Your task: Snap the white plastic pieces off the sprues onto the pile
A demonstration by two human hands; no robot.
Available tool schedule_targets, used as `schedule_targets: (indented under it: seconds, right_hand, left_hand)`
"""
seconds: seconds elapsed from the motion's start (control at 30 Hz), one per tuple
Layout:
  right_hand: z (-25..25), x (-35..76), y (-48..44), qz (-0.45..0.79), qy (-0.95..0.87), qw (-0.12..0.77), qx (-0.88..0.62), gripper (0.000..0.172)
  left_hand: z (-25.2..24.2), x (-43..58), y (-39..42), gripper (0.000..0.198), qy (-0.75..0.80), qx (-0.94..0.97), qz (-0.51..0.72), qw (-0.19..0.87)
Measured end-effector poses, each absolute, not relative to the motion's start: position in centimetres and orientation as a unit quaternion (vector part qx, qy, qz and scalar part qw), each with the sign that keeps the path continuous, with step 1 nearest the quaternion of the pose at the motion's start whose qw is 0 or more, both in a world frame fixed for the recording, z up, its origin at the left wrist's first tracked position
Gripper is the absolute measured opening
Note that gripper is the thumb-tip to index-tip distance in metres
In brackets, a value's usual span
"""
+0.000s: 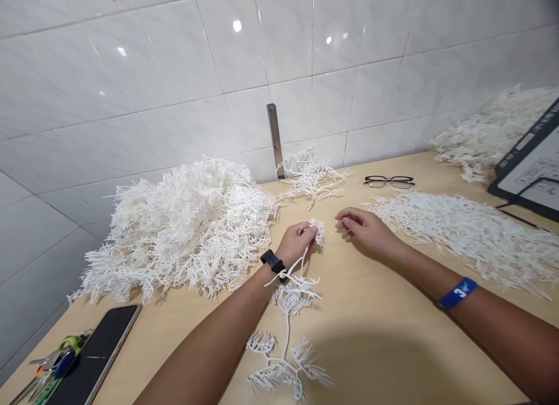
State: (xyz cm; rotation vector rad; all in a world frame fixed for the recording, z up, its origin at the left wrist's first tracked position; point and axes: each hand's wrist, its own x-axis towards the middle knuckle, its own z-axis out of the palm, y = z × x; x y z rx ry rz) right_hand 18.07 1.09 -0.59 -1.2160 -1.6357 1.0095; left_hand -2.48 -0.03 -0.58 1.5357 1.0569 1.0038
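My left hand (301, 242), wearing a black wristwatch (273, 262), is closed in a pinch on a white branched plastic sprig (287, 335). One tuft sticks out past the fingertips, and the rest of the sprig trails down beside the wrist onto the table. To the right, my right hand (360, 227) hovers with loosely bent fingers a little apart and nothing visible in them. Left of my hands rises a large heap of tangled white sprigs (187, 230). On the right lies a flat spread of small loose white pieces (463, 230).
Bare white stems (312, 178) lie by the tiled wall below a metal bracket (275, 140). Eyeglasses (388, 181) rest behind the loose pieces. A phone (96, 355) and keys (55, 358) are at front left. Another white pile (493, 131) and a dark-framed board (533, 166) stand far right.
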Motion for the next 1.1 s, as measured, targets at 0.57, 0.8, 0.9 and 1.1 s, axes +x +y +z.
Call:
schedule_targets:
  seconds: [0.57, 0.8, 0.9, 1.1]
  right_hand:
    - [1.1, 17.4, -0.6, 0.3, -0.767, 0.353, -0.444, 0.028]
    - [0.5, 17.5, -0.3, 0.25, -0.852, 0.249, -0.387, 0.036]
    - [0.6, 17.7, -0.2, 0.262, -0.855, 0.246, -0.373, 0.038]
    - [0.5, 17.6, -0.3, 0.291, -0.846, 0.231, -0.382, 0.037]
  left_hand:
    - [-0.4, -2.4, -0.9, 0.031, 0.404, 0.767, 0.305, 0.394]
    - [-0.9, -2.3, -0.5, 0.028, 0.384, 0.796, 0.292, 0.365]
    - [-0.6, -2.3, -0.5, 0.026, 0.372, 0.793, 0.318, 0.363]
    - [-0.1, -2.5, -0.9, 0.031, 0.378, 0.774, 0.302, 0.409]
